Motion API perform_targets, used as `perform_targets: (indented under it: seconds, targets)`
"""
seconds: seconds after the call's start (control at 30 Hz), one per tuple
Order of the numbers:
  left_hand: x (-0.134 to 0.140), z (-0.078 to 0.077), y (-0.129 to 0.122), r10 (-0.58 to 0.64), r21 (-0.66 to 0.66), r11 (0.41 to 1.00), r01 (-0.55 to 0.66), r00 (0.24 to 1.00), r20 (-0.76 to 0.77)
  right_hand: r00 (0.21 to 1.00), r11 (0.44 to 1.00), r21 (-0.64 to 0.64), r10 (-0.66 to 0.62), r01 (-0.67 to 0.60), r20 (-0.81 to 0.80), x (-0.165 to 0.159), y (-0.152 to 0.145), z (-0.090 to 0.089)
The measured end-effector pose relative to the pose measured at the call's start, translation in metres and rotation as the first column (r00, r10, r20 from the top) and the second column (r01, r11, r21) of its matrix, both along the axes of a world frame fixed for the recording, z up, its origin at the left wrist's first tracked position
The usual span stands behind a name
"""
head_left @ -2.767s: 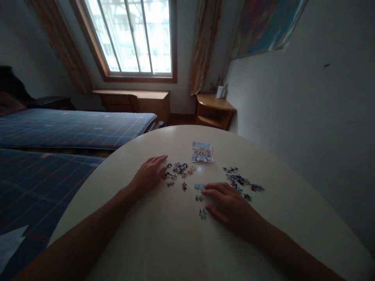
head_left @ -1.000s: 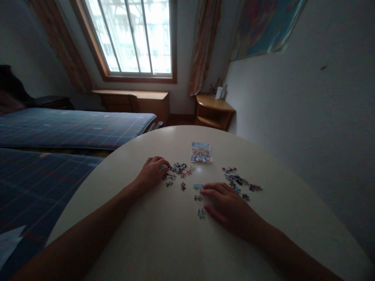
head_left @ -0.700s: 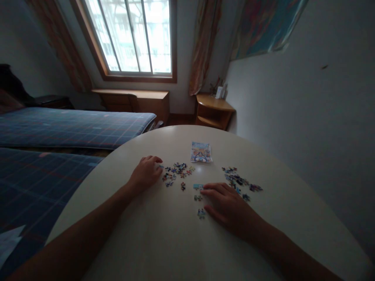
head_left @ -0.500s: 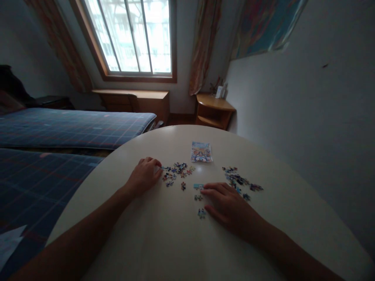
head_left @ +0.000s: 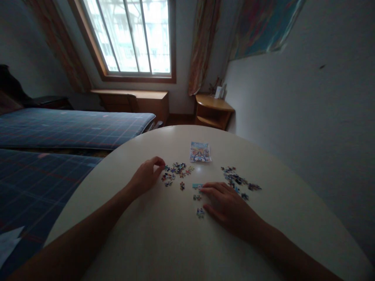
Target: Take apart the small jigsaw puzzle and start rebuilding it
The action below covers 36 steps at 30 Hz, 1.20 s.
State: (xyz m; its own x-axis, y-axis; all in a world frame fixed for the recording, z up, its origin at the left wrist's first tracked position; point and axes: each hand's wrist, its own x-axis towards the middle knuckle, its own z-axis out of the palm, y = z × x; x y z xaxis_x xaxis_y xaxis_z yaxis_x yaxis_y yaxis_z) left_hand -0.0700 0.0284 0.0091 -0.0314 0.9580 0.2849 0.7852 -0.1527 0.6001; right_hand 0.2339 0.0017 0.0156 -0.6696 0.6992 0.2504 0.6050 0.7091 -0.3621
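Observation:
Thumb and index finger of my left hand (head_left: 148, 173) are pinched together at the left edge of a loose pile of jigsaw puzzle pieces (head_left: 178, 168), on a small bluish puzzle piece (head_left: 166, 168) partly hidden by the fingertips. My right hand (head_left: 227, 203) lies palm down, fingers stretched out and thumb apart. Its fingertips touch a light-blue strip of puzzle (head_left: 197, 186) and cover its right end. Below that strip lie a small puzzle piece (head_left: 197, 198) and another pale one (head_left: 200, 212) beside the right thumb. A single dark piece (head_left: 182, 186) sits between the hands.
A second group of puzzle pieces (head_left: 237, 179) lies beyond my right hand. Farther back on the round white table (head_left: 164, 234) is a picture packet (head_left: 200, 152). Plaid-covered beds (head_left: 73, 127) stand left, a wall (head_left: 293, 117) right, and a corner shelf (head_left: 215, 102) behind.
The left thumb and index finger have drawn together at the pile's edge, and the hand has shifted slightly right. My right hand stays on the strip. The view has shifted very slightly.

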Motion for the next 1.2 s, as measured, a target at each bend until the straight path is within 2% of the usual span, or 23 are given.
perform_targets:
  seconds: [0.1, 0.2, 0.3, 0.47, 0.6, 0.63, 0.7, 0.77, 0.83, 0.97, 1.03, 1.2]
  targets:
    - [0.016, 0.005, -0.009, -0.120, -0.014, 0.992, 0.125, 0.973, 0.199, 0.997, 0.999, -0.009, -0.050, 0.049, -0.067, -0.002, 0.000, 0.001]
    - [0.036, 0.007, -0.022, -0.201, -0.024, 0.976, 0.218, 0.933, 0.299, 0.985, 0.995, -0.033, -0.093, 0.089, -0.147, -0.005, -0.001, 0.005]
    - [0.056, 0.005, -0.035, -0.264, -0.030, 0.951, 0.307, 0.862, 0.433, 0.972, 0.992, -0.084, -0.105, 0.089, -0.208, -0.008, -0.006, 0.008]
    - [0.079, 0.000, -0.052, -0.316, -0.070, 0.907, 0.415, 0.782, 0.537, 0.957, 0.975, -0.214, -0.116, 0.058, -0.267, -0.015, -0.018, 0.007]
    - [0.086, -0.001, -0.057, -0.343, -0.056, 0.887, 0.459, 0.733, 0.587, 0.947, 0.959, -0.282, -0.125, 0.038, -0.297, -0.016, -0.020, 0.006]
    - [0.085, -0.001, -0.057, -0.353, -0.047, 0.888, 0.457, 0.745, 0.566, 0.948, 0.960, -0.279, -0.122, 0.037, -0.293, -0.015, -0.019, 0.007]
    - [0.081, -0.003, -0.055, -0.377, -0.012, 0.906, 0.424, 0.818, 0.435, 0.955, 0.967, -0.251, -0.109, 0.037, -0.276, -0.012, -0.016, 0.011]
    - [0.074, -0.006, -0.050, -0.361, 0.064, 0.932, 0.356, 0.911, 0.199, 0.962, 0.971, -0.232, -0.110, 0.051, -0.248, -0.008, -0.013, 0.016]
    - [0.064, -0.010, -0.041, -0.313, 0.164, 0.937, 0.310, 0.950, -0.007, 0.968, 0.966, -0.242, -0.143, 0.091, -0.206, -0.004, -0.010, 0.021]
    - [0.047, -0.019, -0.026, -0.221, 0.138, 0.956, 0.259, 0.944, -0.245, 0.971, 0.935, -0.301, -0.222, 0.185, -0.092, 0.001, -0.006, 0.026]
    - [0.043, -0.022, -0.022, -0.224, 0.094, 0.959, 0.268, 0.917, -0.331, 0.968, 0.918, -0.329, -0.248, 0.222, -0.040, 0.001, -0.005, 0.028]
    - [0.042, -0.025, -0.023, -0.223, 0.030, 0.964, 0.263, 0.868, -0.444, 0.949, 0.887, -0.339, -0.306, 0.314, 0.077, 0.001, -0.005, 0.030]
